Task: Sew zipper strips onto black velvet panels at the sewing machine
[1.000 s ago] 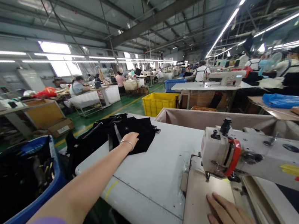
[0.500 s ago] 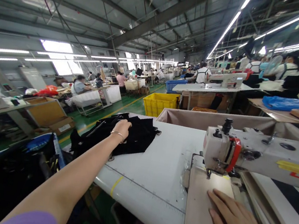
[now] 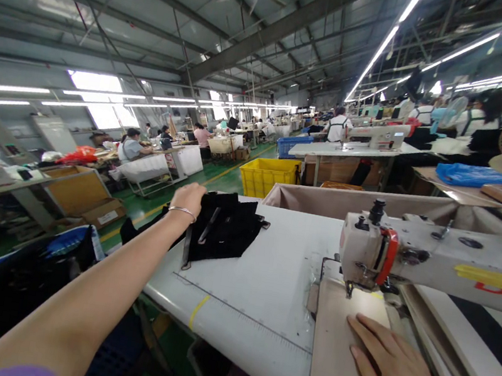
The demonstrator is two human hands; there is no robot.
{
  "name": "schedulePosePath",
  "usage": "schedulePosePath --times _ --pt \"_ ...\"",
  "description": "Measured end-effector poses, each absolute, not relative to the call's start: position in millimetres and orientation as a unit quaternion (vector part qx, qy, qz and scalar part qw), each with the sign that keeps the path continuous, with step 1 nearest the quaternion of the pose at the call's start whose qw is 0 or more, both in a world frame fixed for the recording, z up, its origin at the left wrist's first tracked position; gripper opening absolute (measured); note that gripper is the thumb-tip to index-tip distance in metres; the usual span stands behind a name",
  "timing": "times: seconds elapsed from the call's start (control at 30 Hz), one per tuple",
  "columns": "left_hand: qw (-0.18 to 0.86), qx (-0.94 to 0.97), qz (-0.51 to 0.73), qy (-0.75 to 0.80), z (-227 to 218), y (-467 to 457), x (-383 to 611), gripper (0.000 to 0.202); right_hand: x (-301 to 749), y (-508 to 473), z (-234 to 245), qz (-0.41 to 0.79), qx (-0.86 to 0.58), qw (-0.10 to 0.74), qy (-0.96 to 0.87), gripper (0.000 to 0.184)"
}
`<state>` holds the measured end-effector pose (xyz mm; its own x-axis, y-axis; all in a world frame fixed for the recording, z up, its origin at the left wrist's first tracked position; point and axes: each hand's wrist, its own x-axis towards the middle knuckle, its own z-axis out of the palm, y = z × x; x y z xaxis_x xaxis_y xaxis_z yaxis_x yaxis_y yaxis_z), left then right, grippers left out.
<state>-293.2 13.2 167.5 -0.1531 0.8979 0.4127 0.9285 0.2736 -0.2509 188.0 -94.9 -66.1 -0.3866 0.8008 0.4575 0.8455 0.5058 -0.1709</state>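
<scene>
My left hand (image 3: pixel 189 200), with a bangle at the wrist, is closed on a black fabric piece (image 3: pixel 142 231) at the left end of the white sewing table (image 3: pixel 276 268). Its fingertips are turned away from me. Beside it lies a pile of black fabric pieces (image 3: pixel 237 230) with dark strap-like strips. My right hand (image 3: pixel 399 364) rests flat with fingers stretched on a beige board (image 3: pixel 330 347), just in front of the needle area of a white sewing machine (image 3: pixel 393 252). Nothing is gripped in it.
A blue-edged container (image 3: pixel 5 263) full of dark material stands at lower left. Behind the table are a beige cloth-lined bin (image 3: pixel 306 198) and a yellow crate (image 3: pixel 268 177). A ruler strip (image 3: pixel 243 311) runs along the table's front. Other people work farther off.
My left hand has moved left and slightly up with a black fabric piece, uncovering more of the pile and a dark strip on it. My right hand stays in place.
</scene>
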Motion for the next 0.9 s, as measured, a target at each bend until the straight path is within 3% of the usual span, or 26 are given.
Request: schedulePosePath --times 0.13,0.23,0.37,0.47,0.53,0.6,0.9 --pt "0.389 -0.548 -0.164 -0.722 222.7 -28.1 -277.8 0.028 188.1 -89.3 -59.9 -0.033 -0.495 0.237 -0.835 0.042" --pt "0.321 -0.618 -0.243 -0.675 227.8 -42.6 -241.8 0.035 186.0 -85.0 -46.7 -0.018 -0.486 0.217 -0.846 0.036" --pt "-0.049 -0.836 -0.133 -0.530 156.4 -30.0 -166.2 0.038 180.9 -84.3 -35.4 -0.032 -0.496 0.236 -0.835 0.038" --pt "-0.197 -0.863 -0.071 -0.460 77.6 -16.7 -105.7 0.029 178.8 -87.5 -33.2 -0.029 -0.499 0.234 -0.834 0.038" --pt "-0.208 -0.863 -0.085 -0.453 38.7 -12.0 -73.3 0.014 178.6 -89.1 -32.1 -0.024 -0.501 0.232 -0.833 0.037" --pt "-0.198 -0.861 -0.111 -0.455 17.3 -10.1 -50.1 0.022 178.9 -89.7 -30.7 -0.019 -0.506 0.232 -0.830 0.037" --pt "-0.149 -0.834 -0.153 -0.508 -0.2 -8.0 -11.9 0.015 179.7 -87.2 -29.4 -0.001 -0.516 0.226 -0.826 0.041"
